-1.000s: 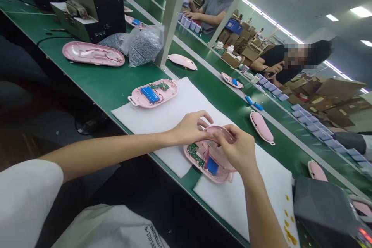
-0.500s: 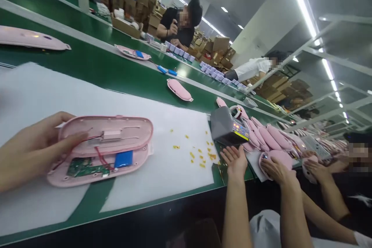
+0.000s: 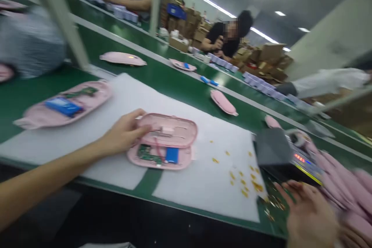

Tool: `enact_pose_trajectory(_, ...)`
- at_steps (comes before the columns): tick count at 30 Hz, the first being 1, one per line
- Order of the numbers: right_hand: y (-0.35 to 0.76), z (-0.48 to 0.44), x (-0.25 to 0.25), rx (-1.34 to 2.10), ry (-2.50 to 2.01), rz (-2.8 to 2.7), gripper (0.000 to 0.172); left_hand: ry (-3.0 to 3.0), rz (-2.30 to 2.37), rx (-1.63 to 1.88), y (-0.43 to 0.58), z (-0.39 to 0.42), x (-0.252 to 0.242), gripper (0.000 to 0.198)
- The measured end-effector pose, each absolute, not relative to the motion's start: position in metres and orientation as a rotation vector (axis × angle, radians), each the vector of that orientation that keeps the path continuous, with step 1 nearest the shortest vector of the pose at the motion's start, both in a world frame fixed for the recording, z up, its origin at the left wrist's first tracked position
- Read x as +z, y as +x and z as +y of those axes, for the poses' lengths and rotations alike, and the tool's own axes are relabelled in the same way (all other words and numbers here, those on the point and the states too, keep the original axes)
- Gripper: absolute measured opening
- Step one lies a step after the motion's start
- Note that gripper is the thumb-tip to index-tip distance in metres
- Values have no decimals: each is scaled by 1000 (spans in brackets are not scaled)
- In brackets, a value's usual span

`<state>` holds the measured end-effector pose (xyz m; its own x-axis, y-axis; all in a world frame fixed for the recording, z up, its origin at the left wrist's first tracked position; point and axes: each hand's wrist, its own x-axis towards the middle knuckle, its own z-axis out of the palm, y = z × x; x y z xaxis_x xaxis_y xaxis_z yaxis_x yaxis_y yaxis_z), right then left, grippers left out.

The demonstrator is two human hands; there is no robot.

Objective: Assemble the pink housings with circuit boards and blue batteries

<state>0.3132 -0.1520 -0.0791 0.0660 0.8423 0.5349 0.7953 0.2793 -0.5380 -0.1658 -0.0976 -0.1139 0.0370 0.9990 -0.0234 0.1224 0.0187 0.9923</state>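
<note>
My left hand (image 3: 124,131) grips the left edge of an opened pink shell (image 3: 168,130), thumb on the raised upper half. The lower half lies on a white foam mat (image 3: 203,186) and shows a green circuit board (image 3: 147,153), a blue battery (image 3: 172,155) and red wires. My right hand (image 3: 308,217) is blurred at the bottom right with its fingers spread and nothing in it. It hovers near the scattered small yellow pieces (image 3: 241,180) and a grey box with lit indicators (image 3: 279,151).
A second open pink shell with a blue battery (image 3: 62,102) lies at the left. Closed pink units (image 3: 223,102) sit on the green belt, and many are piled at the right (image 3: 343,178). A slanted post (image 3: 61,19) stands at the back left. People work across the belt.
The view has swung back to the left. My left hand keeps hold of the pink shell. My right hand has moved down towards the bottom right, beside the grey box.
</note>
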Motion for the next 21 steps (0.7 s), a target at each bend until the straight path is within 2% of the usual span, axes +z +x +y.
enact_pose_trajectory(3, 182, -119, -60, 345, -1262, -1549, 14, 1320, 1124, 1165, -176, -95, -108, 34)
enact_pose_trajectory(8, 20, -66, -28, 371, -914, -2493, 21, 1363, 985, 1194, -185, -96, -112, 30)
enact_pose_trajectory(12, -14, -41, -36, 279, -884, -2823, 22, 1403, 957, 1211, -188, -98, -115, 21)
enact_pose_trajectory(16, -14, -40, -45, 112, -817, -2866, 23, 1344, 936, 1192, -191, -97, -121, 10)
enact_pose_trajectory(21, -18, -44, -54, -192, -701, -2826, 18, 1322, 884, 1231, -189, -98, -126, 7)
